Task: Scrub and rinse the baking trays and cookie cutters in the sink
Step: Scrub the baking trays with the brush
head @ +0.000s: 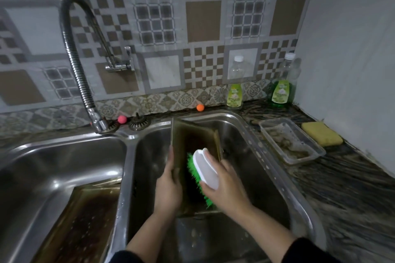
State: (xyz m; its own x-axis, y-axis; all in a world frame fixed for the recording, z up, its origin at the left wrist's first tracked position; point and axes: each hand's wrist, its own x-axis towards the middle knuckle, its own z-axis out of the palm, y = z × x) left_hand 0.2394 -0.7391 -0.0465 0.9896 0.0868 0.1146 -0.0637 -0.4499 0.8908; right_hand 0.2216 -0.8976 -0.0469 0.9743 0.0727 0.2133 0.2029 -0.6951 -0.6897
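A dark, stained baking tray (pixel 192 136) stands tilted in the right basin of the steel sink (pixel 252 147). My left hand (pixel 168 186) grips the tray's left edge. My right hand (pixel 226 190) holds a white scrub brush (pixel 206 170) with green bristles pressed against the tray's inner face. A second stained baking tray (pixel 85 226) leans in the left basin. No cookie cutters are visible.
A flexible metal faucet (pixel 74 66) hangs over the sink divider. Two dish soap bottles (pixel 235 92) (pixel 283 89) stand at the back right. A clear plastic container (pixel 290 141) and a yellow sponge (pixel 321 135) lie on the right counter.
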